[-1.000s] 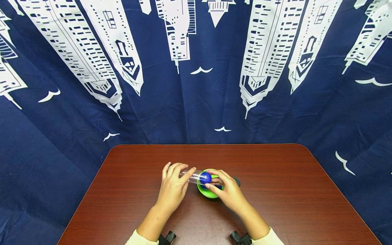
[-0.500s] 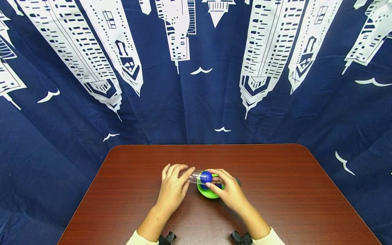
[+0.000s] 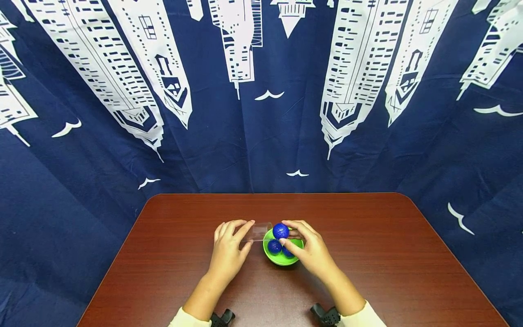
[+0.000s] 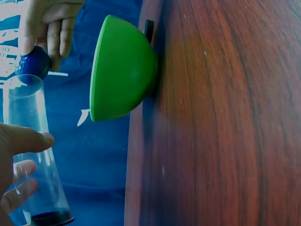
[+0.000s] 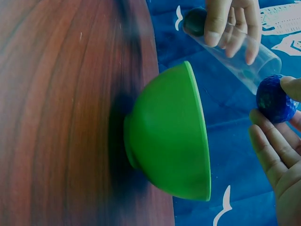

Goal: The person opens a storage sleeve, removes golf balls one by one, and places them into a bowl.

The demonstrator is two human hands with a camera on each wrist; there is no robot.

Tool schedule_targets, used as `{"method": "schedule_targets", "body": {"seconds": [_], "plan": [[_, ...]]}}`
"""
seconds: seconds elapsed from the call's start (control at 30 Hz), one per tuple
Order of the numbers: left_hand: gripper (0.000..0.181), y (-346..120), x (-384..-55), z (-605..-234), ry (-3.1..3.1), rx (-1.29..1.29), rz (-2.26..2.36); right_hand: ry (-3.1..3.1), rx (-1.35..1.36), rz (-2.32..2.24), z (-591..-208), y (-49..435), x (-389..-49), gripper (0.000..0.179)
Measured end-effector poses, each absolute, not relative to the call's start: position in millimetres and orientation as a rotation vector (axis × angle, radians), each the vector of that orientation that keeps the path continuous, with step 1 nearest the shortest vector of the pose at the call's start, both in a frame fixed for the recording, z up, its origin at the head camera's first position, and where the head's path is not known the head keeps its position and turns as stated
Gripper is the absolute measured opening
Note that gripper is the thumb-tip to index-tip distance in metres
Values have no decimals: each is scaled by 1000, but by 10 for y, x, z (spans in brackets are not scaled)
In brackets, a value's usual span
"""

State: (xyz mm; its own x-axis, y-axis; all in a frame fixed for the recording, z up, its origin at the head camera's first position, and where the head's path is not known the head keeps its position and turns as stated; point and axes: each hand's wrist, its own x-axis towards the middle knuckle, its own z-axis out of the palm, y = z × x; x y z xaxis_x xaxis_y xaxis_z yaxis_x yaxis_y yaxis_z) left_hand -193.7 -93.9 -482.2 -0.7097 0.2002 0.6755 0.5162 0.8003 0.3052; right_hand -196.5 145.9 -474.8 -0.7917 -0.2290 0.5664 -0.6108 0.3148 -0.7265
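Note:
My left hand point(image 3: 229, 250) grips a clear plastic tube point(image 3: 258, 232), its mouth pointing right toward the other hand. A black base point(image 4: 52, 218) closes the tube's far end. Between thumb and fingertips, my right hand point(image 3: 311, 250) pinches a blue golf ball point(image 3: 280, 230) just beyond the tube's mouth. The green bowl point(image 4: 124, 70) stands upright on the table below both hands. Two more blue balls lie in it: one ball point(image 3: 274, 246) shows whole, while the other point(image 3: 288, 251) is partly covered by my right thumb.
The brown wooden table point(image 3: 184, 281) extends around the bowl. A small black object point(image 4: 149, 31) sits on it beyond the bowl, mostly hidden. A blue cloth point(image 3: 261, 136) with white buildings and birds hangs behind the table's far edge.
The ball in my right hand was at the tube's mouth and now sits clear of it, further up and right. The tube has drawn slightly left, uncovering the balls in the bowl.

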Motion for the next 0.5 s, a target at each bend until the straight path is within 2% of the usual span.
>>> {"method": "schedule_targets", "body": {"seconds": [0.5], "plan": [[58, -974, -1961, -4885, -2429, -411, -872, -2398, 719, 1207, -4749, 1526, -2040, 42]]}}
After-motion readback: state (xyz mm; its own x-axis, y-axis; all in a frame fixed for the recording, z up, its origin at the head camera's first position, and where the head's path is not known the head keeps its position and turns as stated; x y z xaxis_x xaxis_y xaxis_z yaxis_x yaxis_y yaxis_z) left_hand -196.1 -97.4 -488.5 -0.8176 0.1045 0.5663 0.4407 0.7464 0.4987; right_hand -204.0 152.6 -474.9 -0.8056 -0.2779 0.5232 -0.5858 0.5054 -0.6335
